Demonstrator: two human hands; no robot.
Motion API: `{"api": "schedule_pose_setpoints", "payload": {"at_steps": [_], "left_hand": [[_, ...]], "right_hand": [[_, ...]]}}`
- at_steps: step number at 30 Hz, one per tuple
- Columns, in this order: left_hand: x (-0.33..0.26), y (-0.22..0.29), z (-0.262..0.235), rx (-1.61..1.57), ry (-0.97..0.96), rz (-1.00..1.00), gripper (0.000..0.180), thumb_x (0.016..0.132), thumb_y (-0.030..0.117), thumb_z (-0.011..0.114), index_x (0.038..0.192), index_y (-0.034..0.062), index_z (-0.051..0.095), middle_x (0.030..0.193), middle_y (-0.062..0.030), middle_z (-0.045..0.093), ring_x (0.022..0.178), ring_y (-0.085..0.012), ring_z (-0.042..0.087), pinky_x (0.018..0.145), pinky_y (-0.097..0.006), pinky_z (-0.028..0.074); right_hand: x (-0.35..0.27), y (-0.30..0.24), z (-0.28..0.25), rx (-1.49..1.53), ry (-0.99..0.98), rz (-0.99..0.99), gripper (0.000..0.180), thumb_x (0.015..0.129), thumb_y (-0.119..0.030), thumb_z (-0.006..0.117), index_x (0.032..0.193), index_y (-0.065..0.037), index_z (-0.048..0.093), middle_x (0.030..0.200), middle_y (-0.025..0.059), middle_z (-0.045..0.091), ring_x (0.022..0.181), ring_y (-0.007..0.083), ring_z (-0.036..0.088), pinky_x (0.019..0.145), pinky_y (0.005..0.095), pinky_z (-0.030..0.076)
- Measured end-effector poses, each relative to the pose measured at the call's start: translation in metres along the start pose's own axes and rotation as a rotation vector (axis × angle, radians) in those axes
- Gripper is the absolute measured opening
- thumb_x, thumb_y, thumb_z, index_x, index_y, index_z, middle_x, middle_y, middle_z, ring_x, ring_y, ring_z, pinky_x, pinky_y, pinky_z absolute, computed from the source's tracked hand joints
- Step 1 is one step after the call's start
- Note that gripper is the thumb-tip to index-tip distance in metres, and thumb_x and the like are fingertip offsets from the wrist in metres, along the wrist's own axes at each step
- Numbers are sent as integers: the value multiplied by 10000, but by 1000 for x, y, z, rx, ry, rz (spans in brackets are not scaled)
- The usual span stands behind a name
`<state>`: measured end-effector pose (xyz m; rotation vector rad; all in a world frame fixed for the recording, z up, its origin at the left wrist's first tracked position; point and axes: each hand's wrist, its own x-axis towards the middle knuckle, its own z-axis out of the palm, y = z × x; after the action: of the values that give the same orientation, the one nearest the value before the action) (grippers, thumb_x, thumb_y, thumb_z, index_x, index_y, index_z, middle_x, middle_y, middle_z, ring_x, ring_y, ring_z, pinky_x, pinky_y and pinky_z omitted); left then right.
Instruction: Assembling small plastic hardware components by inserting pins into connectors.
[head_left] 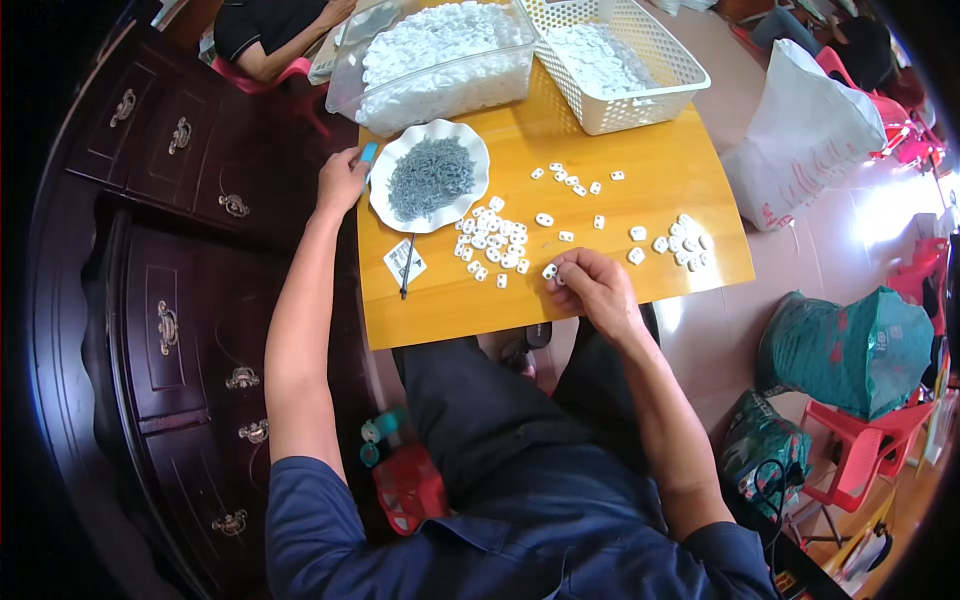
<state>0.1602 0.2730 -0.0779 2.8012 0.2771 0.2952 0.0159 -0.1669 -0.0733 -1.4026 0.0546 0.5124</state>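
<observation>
At the table's left edge, my left hand (342,182) is closed on a small blue object (369,153) whose kind I cannot make out. Beside it stands a white scalloped plate (478,152) filled with small grey screws or pins (428,178). Near the front edge, my right hand (598,290) pinches a small white plastic piece with two dark holes (550,271). A loose pile of similar white pieces (490,238) lies between the plate and my right hand. Further pieces are scattered behind it, and another cluster (686,242) sits to the right.
A clear bin (440,88) heaped with white pieces and a cream perforated basket (640,108) stand at the back. A dark pen-like stick (408,268) lies on a printed card (397,258). Dark drawers (190,300) flank the left; a white sack (800,140) and green bags (840,350) stand right.
</observation>
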Motion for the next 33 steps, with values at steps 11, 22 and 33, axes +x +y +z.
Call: {"api": "schedule_pose_setpoints", "payload": {"at_steps": [11, 22, 33], "left_hand": [[-110, 68, -75, -734, 126, -126, 178, 958, 152, 658, 1061, 25, 729, 849, 13, 665, 721, -60, 588, 615, -211, 464], [-268, 204, -33, -946, -183, 133, 180, 880, 65, 760, 1001, -44, 683, 790, -82, 724, 665, -92, 679, 612, -243, 537], [-298, 198, -14, -1046, -339, 30, 89, 948, 68, 666, 904, -8, 681, 747, -11, 674, 626, -40, 594, 565, -202, 475]], "right_hand": [[-3, 4, 2, -49, -3, -44, 213, 1024, -189, 585, 1052, 5, 668, 837, 21, 693, 714, 81, 636, 671, 233, 531], [-52, -3, 27, -92, -124, -126, 211, 1047, -195, 575, 1067, -4, 661, 848, 19, 683, 757, 82, 632, 701, 238, 522], [-85, 8, 29, -110, -133, -165, 192, 1055, -150, 550, 1088, 13, 647, 896, 23, 687, 795, 79, 629, 733, 231, 525]]}}
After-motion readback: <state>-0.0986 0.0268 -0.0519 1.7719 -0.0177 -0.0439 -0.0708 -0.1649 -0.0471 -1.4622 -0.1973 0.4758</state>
